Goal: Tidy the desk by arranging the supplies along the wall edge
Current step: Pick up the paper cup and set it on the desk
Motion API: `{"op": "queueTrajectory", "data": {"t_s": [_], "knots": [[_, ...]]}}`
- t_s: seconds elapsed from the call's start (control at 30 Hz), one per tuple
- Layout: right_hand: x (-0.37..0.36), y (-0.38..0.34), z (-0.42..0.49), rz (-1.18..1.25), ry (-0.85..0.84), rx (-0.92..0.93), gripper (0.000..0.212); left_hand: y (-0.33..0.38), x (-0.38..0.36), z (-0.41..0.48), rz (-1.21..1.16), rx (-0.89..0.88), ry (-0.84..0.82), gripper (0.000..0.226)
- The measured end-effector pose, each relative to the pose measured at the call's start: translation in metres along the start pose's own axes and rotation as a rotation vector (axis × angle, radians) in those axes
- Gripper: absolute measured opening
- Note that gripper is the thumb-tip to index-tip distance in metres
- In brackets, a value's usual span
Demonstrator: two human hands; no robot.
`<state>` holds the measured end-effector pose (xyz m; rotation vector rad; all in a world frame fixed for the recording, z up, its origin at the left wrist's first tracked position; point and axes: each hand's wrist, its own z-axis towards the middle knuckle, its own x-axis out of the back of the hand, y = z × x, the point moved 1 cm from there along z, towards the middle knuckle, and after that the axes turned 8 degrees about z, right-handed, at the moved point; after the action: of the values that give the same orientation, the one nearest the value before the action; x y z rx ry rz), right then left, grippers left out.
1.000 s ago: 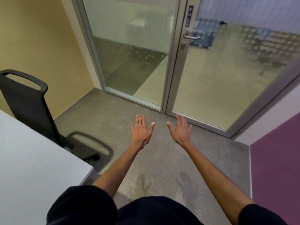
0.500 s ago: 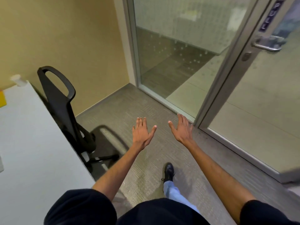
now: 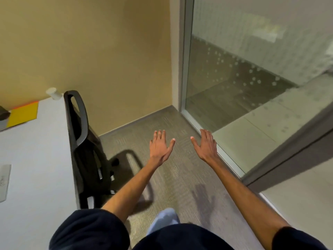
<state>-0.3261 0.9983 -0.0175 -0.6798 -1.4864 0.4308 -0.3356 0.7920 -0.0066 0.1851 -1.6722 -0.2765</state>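
Observation:
My left hand [image 3: 161,146] and my right hand [image 3: 205,146] are stretched out in front of me over the carpet, fingers spread, both holding nothing. A white desk [image 3: 36,168] fills the left side. On its far end by the tan wall lie a yellow sheet with an orange edge [image 3: 23,114] and a small white cylinder [image 3: 53,93]. A dark object [image 3: 3,114] pokes in at the left edge, mostly cut off. A flat white item [image 3: 4,183] lies on the desk at the left edge.
A black office chair [image 3: 84,150] stands against the desk's right edge. Grey carpet [image 3: 171,177] lies ahead. A glass partition with a metal frame [image 3: 225,154] runs along the right. My knee in light blue trousers [image 3: 164,219] shows below.
The view has swung left: the door and its handle have left the frame, and the desk's far end with the yellow sheet has come in. Both hands stay open and outstretched.

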Motion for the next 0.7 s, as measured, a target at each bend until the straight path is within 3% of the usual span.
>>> {"op": "queueTrajectory", "data": {"t_s": [0.4,0.7], "knots": [[-0.059,-0.050,0.221,-0.028,-0.177,0.140,0.072,-0.056,0.007,0.188,-0.080,0.224,0.042,0.075],[-0.093,-0.143,0.408,-0.091,-0.228,0.314,0.073,-0.112,0.058,0.345,-0.101,0.360,0.109,0.075]]}}
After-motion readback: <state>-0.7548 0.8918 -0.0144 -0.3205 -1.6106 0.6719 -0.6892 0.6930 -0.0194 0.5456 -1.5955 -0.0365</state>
